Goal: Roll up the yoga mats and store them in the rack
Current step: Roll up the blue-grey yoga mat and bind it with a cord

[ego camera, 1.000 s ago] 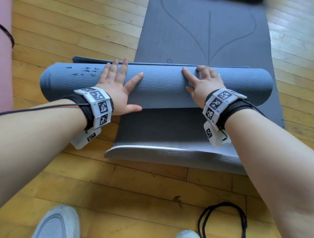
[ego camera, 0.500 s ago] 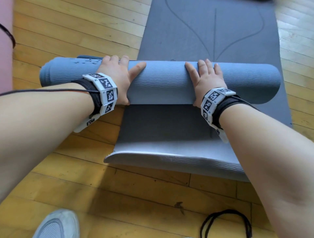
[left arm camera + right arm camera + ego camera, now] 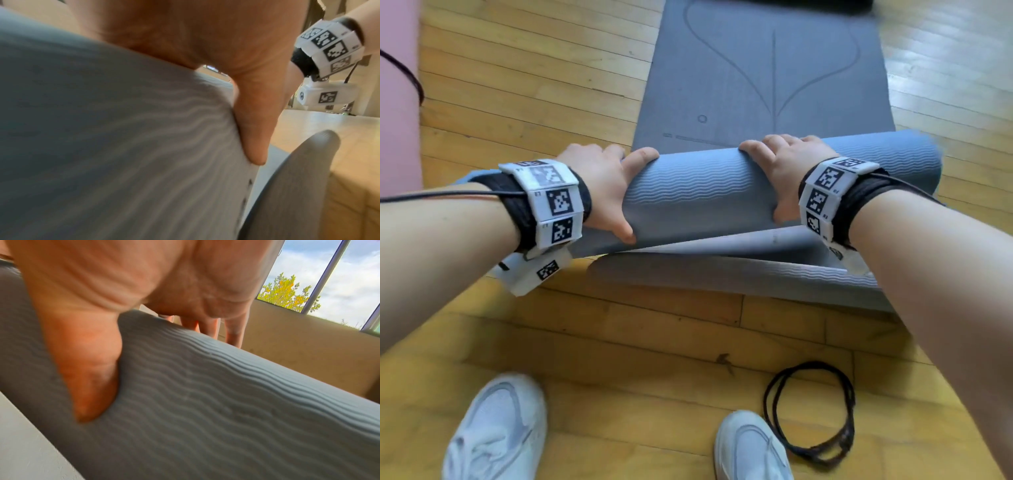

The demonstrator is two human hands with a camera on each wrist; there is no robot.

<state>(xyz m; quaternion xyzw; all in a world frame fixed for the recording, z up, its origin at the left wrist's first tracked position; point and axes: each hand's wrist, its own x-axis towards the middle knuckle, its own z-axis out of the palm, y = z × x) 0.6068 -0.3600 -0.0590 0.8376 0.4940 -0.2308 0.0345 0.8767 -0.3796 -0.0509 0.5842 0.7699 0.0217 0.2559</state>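
Note:
A grey yoga mat lies on the wooden floor, partly rolled into a ribbed roll [image 3: 705,192] across its near part. Its flat part [image 3: 756,68] stretches away from me, and its near end [image 3: 722,270] curls up in front of the roll. My left hand [image 3: 616,192] grips the roll left of its middle, fingers over the far side, thumb on the near side. My right hand [image 3: 787,168] grips it the same way further right. The wrist views show each thumb [image 3: 257,121] [image 3: 88,361] pressing into the ribbed roll [image 3: 102,129] [image 3: 205,394].
A pink mat [image 3: 397,102] lies along the left edge. A black cord loop [image 3: 811,411] rests on the floor by my right shoe [image 3: 750,448]; my left shoe [image 3: 496,431] is at lower left. A dark object [image 3: 808,3] crosses the mat's far end.
My fingers lay flat on top of the roll; now both hands curl over its far side and grip it. The roll sits closer to the mat's near end.

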